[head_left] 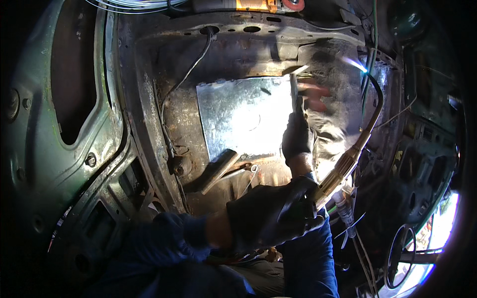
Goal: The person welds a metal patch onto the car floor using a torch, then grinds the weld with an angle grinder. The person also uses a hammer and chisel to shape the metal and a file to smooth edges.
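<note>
Right of centre in the frame, the gloved left hand [278, 212] is wrapping its fingers around a lit gas torch [348, 161]; above it, the right hand [298, 139] is closing its fingers on a hammer [294, 90] near the upper-right corner of a metal sheet [233, 111]. The torch is probably handling light, best held by its ribbed grip, off the likely hot neck.

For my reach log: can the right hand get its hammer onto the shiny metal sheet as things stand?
Probably yes: the right hand holds the hammer beside the metal sheet, with nothing visible blocking between.
</note>
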{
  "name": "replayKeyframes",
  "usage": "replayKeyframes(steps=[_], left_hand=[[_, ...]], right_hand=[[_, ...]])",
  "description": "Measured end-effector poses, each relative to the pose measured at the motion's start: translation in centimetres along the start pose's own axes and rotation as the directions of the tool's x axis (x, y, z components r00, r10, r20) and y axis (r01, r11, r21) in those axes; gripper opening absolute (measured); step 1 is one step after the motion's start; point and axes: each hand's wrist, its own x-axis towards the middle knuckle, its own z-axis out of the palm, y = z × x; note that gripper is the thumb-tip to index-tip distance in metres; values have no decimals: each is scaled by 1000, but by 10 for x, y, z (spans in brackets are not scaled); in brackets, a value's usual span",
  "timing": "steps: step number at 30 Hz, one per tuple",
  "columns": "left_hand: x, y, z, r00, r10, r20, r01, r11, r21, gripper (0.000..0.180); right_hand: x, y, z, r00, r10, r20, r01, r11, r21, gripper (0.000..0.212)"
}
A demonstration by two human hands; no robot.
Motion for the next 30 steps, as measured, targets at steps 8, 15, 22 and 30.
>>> replayKeyframes(steps=[8,15,22,30], left_hand=[[0,-5,6,1000,7,-12,-7,1000,-14,62],[1,-7,3,1000,-3,0,3,1000,-6,57],[-4,-9,3,1000,11,-18,-12,998,-58,51],[4,-8,-9,979,-135,154,135,991,8,47]], right_hand=[[-22,13,3,995,-15,98,21,998,-62,68],[-38,32,17,984,21,175,18,977,-214,62],[-34,15,29,972,119,205,-85,982,-166,31],[-93,-9,-32,867,247,432,-34,895,-444,77]])
